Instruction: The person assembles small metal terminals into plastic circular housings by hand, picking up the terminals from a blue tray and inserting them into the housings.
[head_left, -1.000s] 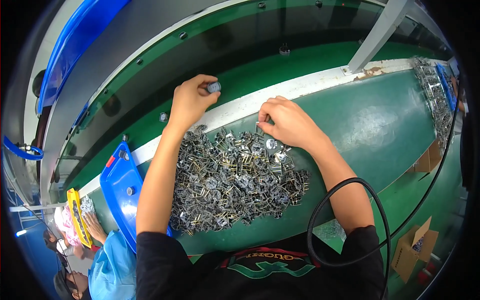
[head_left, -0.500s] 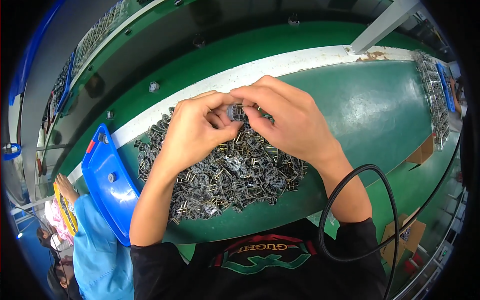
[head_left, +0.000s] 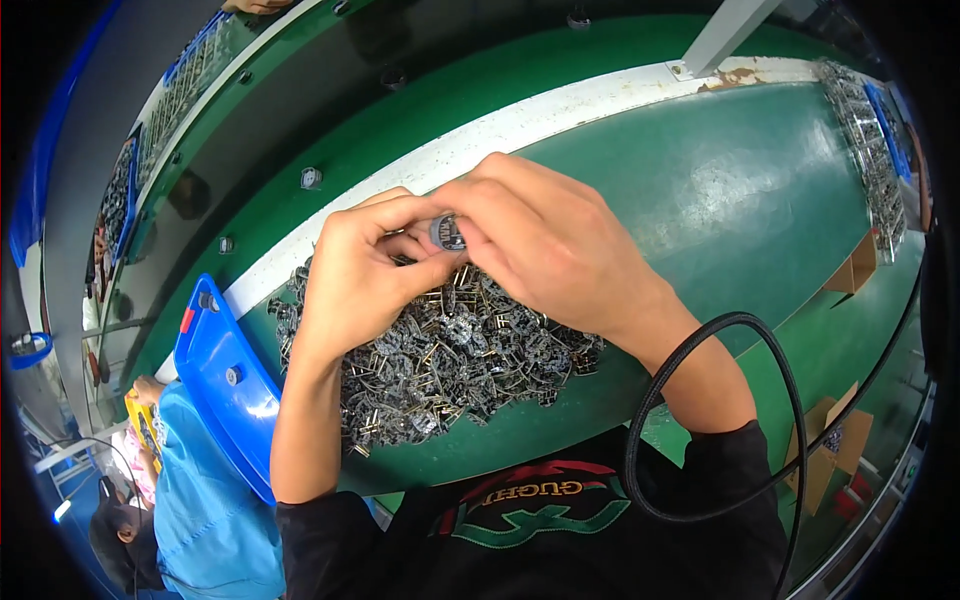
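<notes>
A small round grey plastic housing (head_left: pixel 447 232) with metal pieces inside is held up between my two hands, over the pile. My left hand (head_left: pixel 355 275) pinches it from the left with thumb and fingers. From the right, my right hand (head_left: pixel 555 245) is closed on it, its thumb and fingertips pressed at the housing's edge and partly hidden behind the knuckles. Below both hands spreads a heap of dark plug inserts with brass-coloured pins (head_left: pixel 470 360), lying loose on the green tabletop (head_left: pixel 730 210).
To the left, a blue tray (head_left: pixel 215 345) holds a couple of small grey housings. Beyond a white ledge (head_left: pixel 400 165), more housings sit on a green belt (head_left: pixel 450 95). A black cable (head_left: pixel 640 400) loops by my right forearm. A co-worker's blue sleeve (head_left: pixel 205 480) is at lower left.
Both hands have moved slightly left with the housing. My right fingers now cover more of its right side. The view has shifted a little.
</notes>
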